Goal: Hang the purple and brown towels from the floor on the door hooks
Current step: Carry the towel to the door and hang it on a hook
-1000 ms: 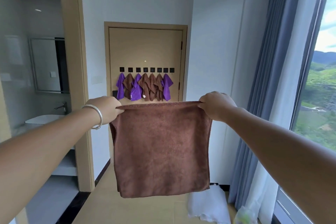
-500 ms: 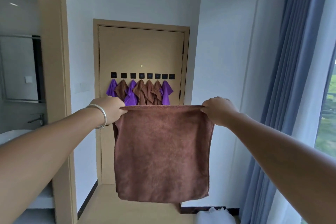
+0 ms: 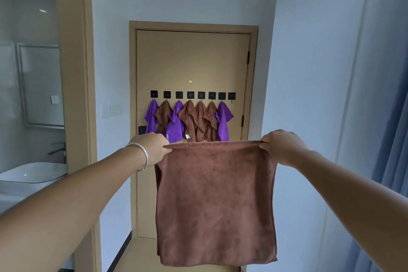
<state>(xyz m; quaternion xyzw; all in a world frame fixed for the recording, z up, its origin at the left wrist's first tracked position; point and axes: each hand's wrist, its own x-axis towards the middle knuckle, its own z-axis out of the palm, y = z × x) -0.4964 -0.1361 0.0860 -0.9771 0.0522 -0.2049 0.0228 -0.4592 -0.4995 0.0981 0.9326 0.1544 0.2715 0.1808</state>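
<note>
Head view, largest item first: door at frame center, closed. Brown towel hangs flat at lower center, stretched between both hands in front of the door. Left hand pinches its upper left corner; right hand pinches its upper right corner. Seven hung towels, purple and brown, occupy the hook row at mid-door; the rightmost hook is bare. Silver bracelet circles the left wrist.
</note>
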